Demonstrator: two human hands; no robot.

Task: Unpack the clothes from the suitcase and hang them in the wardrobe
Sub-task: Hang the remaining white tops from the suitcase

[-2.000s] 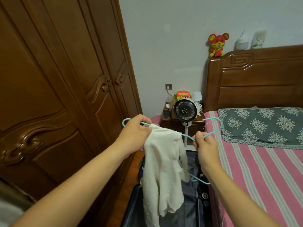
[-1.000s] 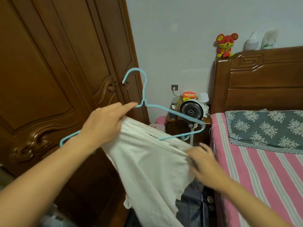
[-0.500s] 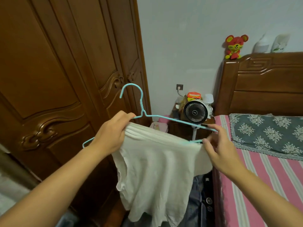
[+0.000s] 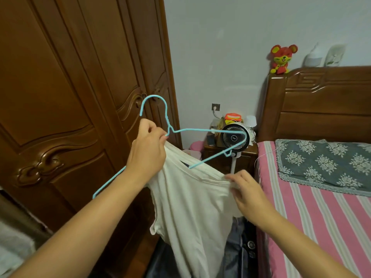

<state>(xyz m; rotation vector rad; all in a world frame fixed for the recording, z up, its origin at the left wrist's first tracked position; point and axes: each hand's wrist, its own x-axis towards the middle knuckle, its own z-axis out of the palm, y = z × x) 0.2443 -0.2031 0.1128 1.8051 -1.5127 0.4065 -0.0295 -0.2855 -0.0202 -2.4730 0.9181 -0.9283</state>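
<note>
White shirt (thin, creased) — half on blue hanger.

A white shirt hangs limp mid-scene, its neckline stretched wide, with 1 arm of a light-blue wire hanger poking into the collar. The hanger tilts, hook upward. Behind it stands the brown carved wardrobe, doors closed. The dark suitcase lies below.

Hanger: light blue wire. Garment: plain off-white. Wardrobe: dark reddish-brown carved wood; headboard same tone. Bedsheet: pink with white and grey stripes. Pillow: grey-blue, white floral print. Plush toy: red and yellow. Wall: pale grey.
</note>
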